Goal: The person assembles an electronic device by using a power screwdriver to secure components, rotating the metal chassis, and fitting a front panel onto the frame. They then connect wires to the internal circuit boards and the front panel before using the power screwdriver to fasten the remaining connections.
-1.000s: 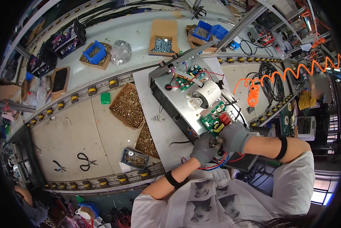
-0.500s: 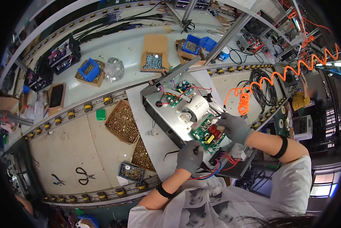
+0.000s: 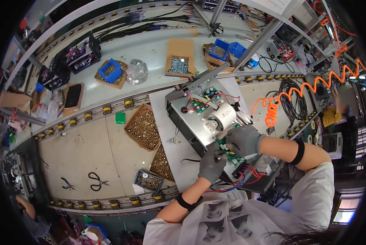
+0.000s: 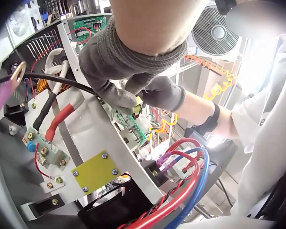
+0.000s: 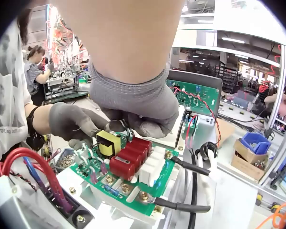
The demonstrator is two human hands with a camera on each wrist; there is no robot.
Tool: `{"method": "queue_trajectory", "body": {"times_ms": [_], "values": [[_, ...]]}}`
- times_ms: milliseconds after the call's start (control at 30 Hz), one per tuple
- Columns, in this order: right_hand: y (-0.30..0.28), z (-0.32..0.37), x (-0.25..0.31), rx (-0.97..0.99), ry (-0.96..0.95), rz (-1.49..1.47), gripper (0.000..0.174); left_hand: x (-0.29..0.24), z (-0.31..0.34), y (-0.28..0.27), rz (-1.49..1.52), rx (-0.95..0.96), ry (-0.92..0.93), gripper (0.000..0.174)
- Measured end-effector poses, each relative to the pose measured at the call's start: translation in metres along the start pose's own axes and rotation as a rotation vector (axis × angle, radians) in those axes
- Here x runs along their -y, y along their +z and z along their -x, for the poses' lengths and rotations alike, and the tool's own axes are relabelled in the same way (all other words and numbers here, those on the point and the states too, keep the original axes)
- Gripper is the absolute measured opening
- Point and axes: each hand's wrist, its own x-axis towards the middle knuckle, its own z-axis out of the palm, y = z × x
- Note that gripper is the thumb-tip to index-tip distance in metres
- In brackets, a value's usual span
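Note:
Both hands wear grey gloves and meet over a green circuit board [image 5: 166, 177] on an open metal chassis [image 3: 182, 119]. The left hand [image 3: 212, 164] bends its fingers at the board's left edge, close beside a yellow-wrapped transformer [image 5: 107, 143]. The right hand [image 3: 245, 140] reaches over the board from the right, fingers curled down near the left fingertips. Red block capacitors [image 5: 129, 160] stand in front of the right hand. The fingertips largely hide the spot between them; I cannot tell what they hold there. Behind the hands lies a large white cylindrical capacitor [image 3: 227, 115].
Boxes of brass fasteners [image 3: 143, 127] and a small dark bin [image 3: 148, 180] stand left of the chassis. Scissors [image 3: 97, 181] and pliers [image 3: 67, 183] lie farther left. A coiled orange hose [image 3: 271, 116] hangs at right. Red and blue cables [image 4: 200, 164] loop off the chassis front.
A second ago the hands were together near the front of the board. They parted half a second ago, left at the chassis edge, right by the red capacitors, and now meet again farther back.

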Motion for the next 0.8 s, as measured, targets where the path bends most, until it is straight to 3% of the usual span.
{"method": "queue_trajectory", "body": {"times_ms": [267, 367, 433, 533, 667, 800], "values": [[0.005, -0.01, 0.007, -0.007, 0.028, -0.013, 0.019, 0.002, 0.001, -0.003, -0.046, 0.009, 0.099, 0.049], [0.001, -0.016, 0.014, 0.077, 0.077, 0.045, 0.02, 0.005, -0.001, -0.005, -0.111, 0.049, 0.104, 0.05], [-0.008, -0.019, 0.022, 0.204, 0.173, 0.089, 0.021, -0.001, 0.0, -0.009, -0.003, 0.108, 0.134, 0.049], [-0.005, -0.024, 0.021, 0.263, 0.156, 0.104, 0.022, 0.008, -0.003, -0.004, 0.14, 0.09, 0.192, 0.044], [0.002, -0.031, 0.018, 0.203, 0.109, 0.112, 0.022, 0.004, -0.005, -0.006, 0.182, 0.104, 0.13, 0.042], [0.002, -0.025, 0.025, 0.216, 0.212, -0.006, 0.024, 0.009, -0.007, -0.005, 0.315, 0.167, 0.059, 0.043]]}}
